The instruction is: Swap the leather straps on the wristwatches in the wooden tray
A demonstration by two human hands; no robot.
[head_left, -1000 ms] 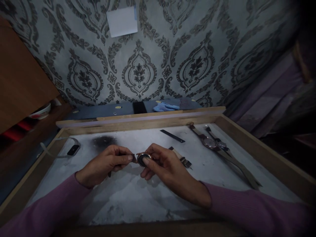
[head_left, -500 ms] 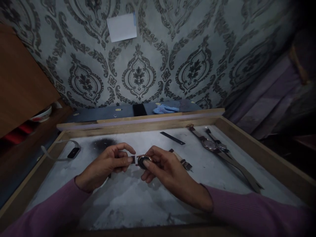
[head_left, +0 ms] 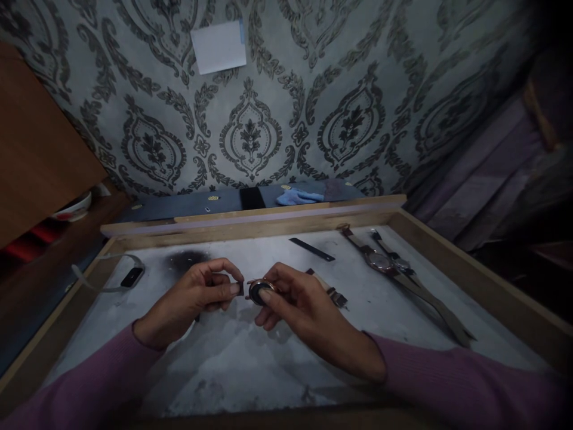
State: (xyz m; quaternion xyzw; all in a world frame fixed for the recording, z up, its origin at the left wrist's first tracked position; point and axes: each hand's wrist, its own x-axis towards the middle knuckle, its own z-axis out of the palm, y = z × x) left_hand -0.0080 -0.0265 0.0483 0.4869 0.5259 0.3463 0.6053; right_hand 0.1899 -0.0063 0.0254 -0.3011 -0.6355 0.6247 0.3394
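Between the thumb and fingers of my right hand [head_left: 293, 298] is a round watch case [head_left: 258, 291] with a dark centre and a gold-coloured rim. My left hand [head_left: 206, 289] pinches a short dark brown strap piece [head_left: 240, 289], most of it hidden by the fingers. A small gap separates the strap end from the lugs of the case. Both hands are above the white tray surface [head_left: 215, 370]. Just beyond my right hand lies a brown and beige watch strap [head_left: 333, 292] with a buckle, partly covered by the hand.
A dark flat blade [head_left: 312, 249] lies behind my hands. To the right are wristwatches [head_left: 379, 261] with long straps; a smartwatch [head_left: 132, 276] lies left. Wooden rims [head_left: 286, 216] border the tray. Past the back rim are a black phone-like slab [head_left: 252, 199] and a blue cloth [head_left: 299, 196].
The view has shifted very slightly. Both hands keep nearly the same pose, with the watch case and the strap piece still held apart.
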